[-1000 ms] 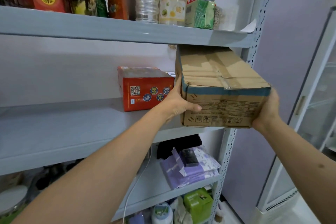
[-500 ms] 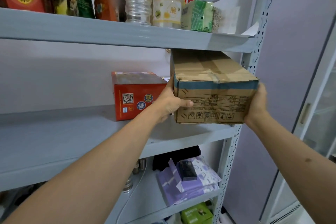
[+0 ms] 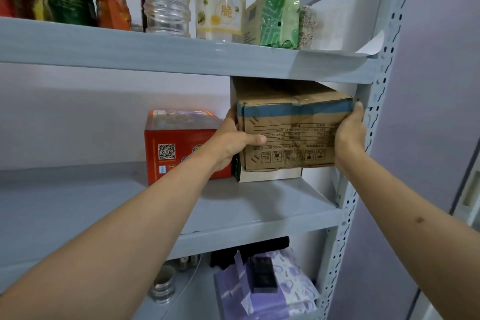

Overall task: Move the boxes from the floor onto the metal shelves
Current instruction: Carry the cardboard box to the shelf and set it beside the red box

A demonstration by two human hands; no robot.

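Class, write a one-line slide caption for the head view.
Both hands, left and right, grip a cardboard box over a smaller box on the shelf.

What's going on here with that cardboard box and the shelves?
A person is putting a cardboard box on the middle metal shelf. The left hand and right hand grip its two ends. The box sits on a smaller white box, right of a red box, close under the upper shelf.

The brown cardboard box point(image 3: 293, 132) has a blue stripe near its top and upside-down black print. It sits deep on the middle metal shelf point(image 3: 259, 205), at the right end, on top of a small white box point(image 3: 270, 175).
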